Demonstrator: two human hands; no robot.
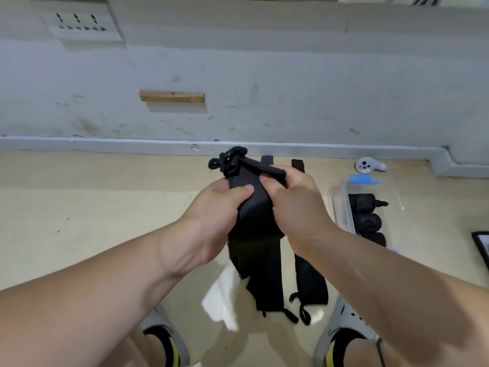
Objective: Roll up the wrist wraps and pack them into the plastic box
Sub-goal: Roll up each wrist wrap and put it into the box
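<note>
Left hand (211, 210) and right hand (296, 207), each grip closed on one wrist wrap (255, 207), hold it off the floor (105, 221) for rolling; plastic box (340, 207) near right.

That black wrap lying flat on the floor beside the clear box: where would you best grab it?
Probably at its near end, just above the loops, coming down from the person's side. The flat wrist wrap lies lengthwise towards the person, so that short edge is closest and can be pinched up; the plastic box crowds its far right side.
</note>
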